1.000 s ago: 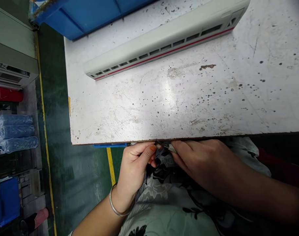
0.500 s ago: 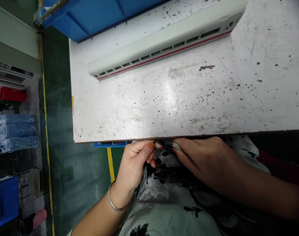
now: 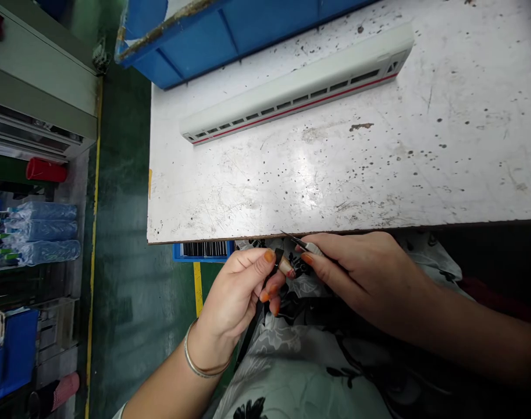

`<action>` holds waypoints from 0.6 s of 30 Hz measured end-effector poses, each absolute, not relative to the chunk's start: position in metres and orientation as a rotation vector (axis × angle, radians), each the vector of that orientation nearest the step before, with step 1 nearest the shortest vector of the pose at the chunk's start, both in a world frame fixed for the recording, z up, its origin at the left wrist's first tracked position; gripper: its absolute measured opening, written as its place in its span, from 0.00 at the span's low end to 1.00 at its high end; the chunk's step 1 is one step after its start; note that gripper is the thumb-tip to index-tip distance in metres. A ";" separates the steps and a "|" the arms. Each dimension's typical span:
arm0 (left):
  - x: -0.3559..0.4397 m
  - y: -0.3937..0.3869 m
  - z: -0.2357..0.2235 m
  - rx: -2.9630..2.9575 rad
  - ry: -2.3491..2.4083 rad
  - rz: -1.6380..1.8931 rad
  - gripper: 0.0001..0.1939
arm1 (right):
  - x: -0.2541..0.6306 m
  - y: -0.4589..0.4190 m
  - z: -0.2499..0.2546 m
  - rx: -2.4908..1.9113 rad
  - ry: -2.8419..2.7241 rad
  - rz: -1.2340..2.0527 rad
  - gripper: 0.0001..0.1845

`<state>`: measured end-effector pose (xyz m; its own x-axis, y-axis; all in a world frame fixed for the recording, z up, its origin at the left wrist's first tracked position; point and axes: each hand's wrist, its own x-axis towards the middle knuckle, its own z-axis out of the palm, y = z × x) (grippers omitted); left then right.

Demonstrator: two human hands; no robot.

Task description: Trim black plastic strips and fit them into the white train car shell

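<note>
Both my hands meet just below the near edge of the white worktable, over my lap. My left hand is closed, pinching a small dark and tan part between thumb and fingers. My right hand is closed on a thin pointed tool, perhaps tweezers, whose tip points up and left beside the small part. A long white model train shell with a red stripe and a row of windows lies diagonally on the far side of the table, well away from both hands.
A blue plastic bin sits at the table's far left corner. A small blue tray shows under the table edge. Left of the green floor with its yellow line are shelves with wrapped bottles and a red cup.
My hands have come down slightly from under the table edge, so the small part and the tool tip now show. The view has shifted, moving the table and train shell rightward and farther off.
</note>
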<state>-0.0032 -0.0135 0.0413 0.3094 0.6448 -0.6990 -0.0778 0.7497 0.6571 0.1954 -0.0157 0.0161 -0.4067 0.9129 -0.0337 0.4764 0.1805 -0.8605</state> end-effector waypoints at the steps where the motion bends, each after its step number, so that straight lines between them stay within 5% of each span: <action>1: -0.003 -0.014 0.042 0.565 1.168 0.513 0.21 | 0.195 -0.016 0.017 -1.294 -1.955 1.152 0.18; 7: -0.002 -0.019 0.046 0.564 1.150 0.510 0.20 | 0.191 -0.026 0.019 -1.202 -1.855 0.941 0.07; 18: 0.002 -0.024 0.045 0.595 1.123 0.506 0.24 | 0.193 -0.035 0.018 -1.113 -1.866 0.844 0.08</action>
